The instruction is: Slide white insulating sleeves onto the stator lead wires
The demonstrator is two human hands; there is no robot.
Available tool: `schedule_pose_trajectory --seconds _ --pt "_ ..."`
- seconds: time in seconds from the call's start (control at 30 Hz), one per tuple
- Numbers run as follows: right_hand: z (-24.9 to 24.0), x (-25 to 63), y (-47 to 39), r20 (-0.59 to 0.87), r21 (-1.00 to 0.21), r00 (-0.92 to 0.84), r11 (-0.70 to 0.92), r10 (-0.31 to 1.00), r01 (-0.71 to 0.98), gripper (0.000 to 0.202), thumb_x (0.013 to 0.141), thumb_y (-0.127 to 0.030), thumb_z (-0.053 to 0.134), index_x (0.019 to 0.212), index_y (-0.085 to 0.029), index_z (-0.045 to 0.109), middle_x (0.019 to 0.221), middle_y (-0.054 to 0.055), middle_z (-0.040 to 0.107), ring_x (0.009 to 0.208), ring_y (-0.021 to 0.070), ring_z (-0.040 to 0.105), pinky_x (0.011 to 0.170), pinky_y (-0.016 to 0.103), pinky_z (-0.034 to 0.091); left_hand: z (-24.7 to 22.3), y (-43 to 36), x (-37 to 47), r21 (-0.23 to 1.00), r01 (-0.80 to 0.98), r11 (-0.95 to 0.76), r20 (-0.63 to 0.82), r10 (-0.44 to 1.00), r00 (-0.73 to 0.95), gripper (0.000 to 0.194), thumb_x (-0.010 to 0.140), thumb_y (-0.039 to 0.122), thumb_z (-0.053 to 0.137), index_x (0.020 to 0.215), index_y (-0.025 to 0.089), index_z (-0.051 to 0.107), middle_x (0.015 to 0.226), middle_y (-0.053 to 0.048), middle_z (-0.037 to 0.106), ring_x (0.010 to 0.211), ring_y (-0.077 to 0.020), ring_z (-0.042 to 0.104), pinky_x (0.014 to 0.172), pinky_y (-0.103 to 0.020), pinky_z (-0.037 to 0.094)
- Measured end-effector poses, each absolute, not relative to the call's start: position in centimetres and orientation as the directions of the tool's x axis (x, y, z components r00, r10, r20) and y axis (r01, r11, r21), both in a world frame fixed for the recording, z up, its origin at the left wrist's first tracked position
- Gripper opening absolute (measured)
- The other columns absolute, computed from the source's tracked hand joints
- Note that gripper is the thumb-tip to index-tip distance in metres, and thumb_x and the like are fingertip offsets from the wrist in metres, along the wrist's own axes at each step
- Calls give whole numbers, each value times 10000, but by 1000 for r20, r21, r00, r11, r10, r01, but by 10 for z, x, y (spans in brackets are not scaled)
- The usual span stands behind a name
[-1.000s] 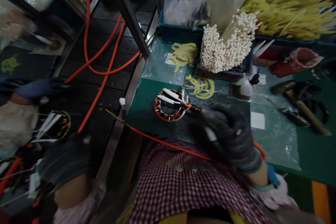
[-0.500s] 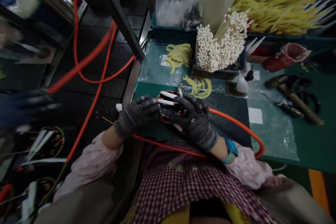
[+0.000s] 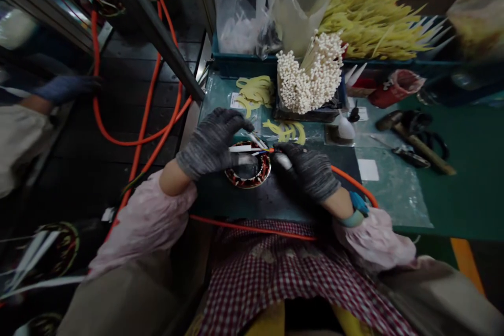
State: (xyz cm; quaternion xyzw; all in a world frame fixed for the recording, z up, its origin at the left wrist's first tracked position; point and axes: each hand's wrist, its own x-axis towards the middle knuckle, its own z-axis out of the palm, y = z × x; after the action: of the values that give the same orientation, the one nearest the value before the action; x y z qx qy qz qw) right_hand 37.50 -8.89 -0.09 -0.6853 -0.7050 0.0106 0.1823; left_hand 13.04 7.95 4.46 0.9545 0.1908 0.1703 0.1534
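A ring-shaped wound coil (image 3: pixel 249 182) lies on the dark mat, with white sleeves (image 3: pixel 241 149) and coloured wires rising at its upper side. My left hand (image 3: pixel 214 144), in a grey glove, reaches over the coil's left side, its thumb and fingers apart around the sleeves. To the right of the coil, my right hand (image 3: pixel 309 168), also gloved, pinches the end of the orange cable (image 3: pixel 354 185), where small coloured wires come out. The fingertips of my right hand are partly hidden.
Behind the coil are yellow strips (image 3: pixel 255 92), a bundle of white-tipped sticks (image 3: pixel 309 76) and plastic bags. A hammer (image 3: pixel 429 149) and a red pouch (image 3: pixel 397 88) lie right. Another person's gloved hand (image 3: pixel 66 88) is at the left, near orange cables.
My left hand has spread and lifted over the coil. My right hand has moved off it to the right and now pinches the cable end. The other person's hand has moved up.
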Motion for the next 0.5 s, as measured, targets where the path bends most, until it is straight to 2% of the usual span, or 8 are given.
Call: schedule_pose_trajectory --seconds 0.07,0.13,0.23,0.33,0.43,0.5 --pt "2 367 -87 285 -219 -7 72 959 973 407 1211 -452 533 1310 -216 850 1028 96 907 842 279 832 678 346 565 45 74 150 218 316 -923 198 359 912 560 967 648 821 1287 190 782 1229 -144 809 1207 -383 726 1072 -541 578" --pt "8 360 -91 382 -156 -17 83 924 984 360 1200 -431 579 1309 -220 850 1006 84 901 853 266 822 700 339 550 39 61 163 108 322 -941 162 336 928 389 1048 496 734 1304 206 778 1174 -132 821 1176 -375 730 1049 -536 567" --pt "15 352 -97 493 -54 -84 127 866 990 315 1176 -394 648 1388 -232 814 992 75 890 855 251 799 724 341 540 21 43 168 46 350 -936 295 347 890 263 1093 295 584 1249 213 779 1131 -113 829 1121 -342 744 1027 -513 560" --pt "20 350 -95 577 -25 -141 189 805 982 284 1161 -324 678 1404 -222 785 1062 81 889 914 238 804 768 340 571 7 42 165 132 316 -939 370 343 863 277 1081 328 607 1274 210 766 1182 -109 828 1136 -317 752 1050 -480 565" --pt "21 360 -92 661 -94 -110 228 742 969 240 1139 -317 710 1345 -213 775 1109 90 873 942 237 807 783 347 612 4 54 165 316 207 -926 323 311 894 470 1061 418 684 1474 193 692 1257 -124 824 1188 -318 757 1104 -471 567" --pt "21 372 -98 724 -163 -88 293 685 942 202 1115 -302 730 1305 -251 771 1116 71 852 950 238 804 803 367 635 7 62 167 450 130 -884 276 276 920 494 1083 455 676 1503 195 675 1252 -117 833 1191 -306 771 1121 -455 569"
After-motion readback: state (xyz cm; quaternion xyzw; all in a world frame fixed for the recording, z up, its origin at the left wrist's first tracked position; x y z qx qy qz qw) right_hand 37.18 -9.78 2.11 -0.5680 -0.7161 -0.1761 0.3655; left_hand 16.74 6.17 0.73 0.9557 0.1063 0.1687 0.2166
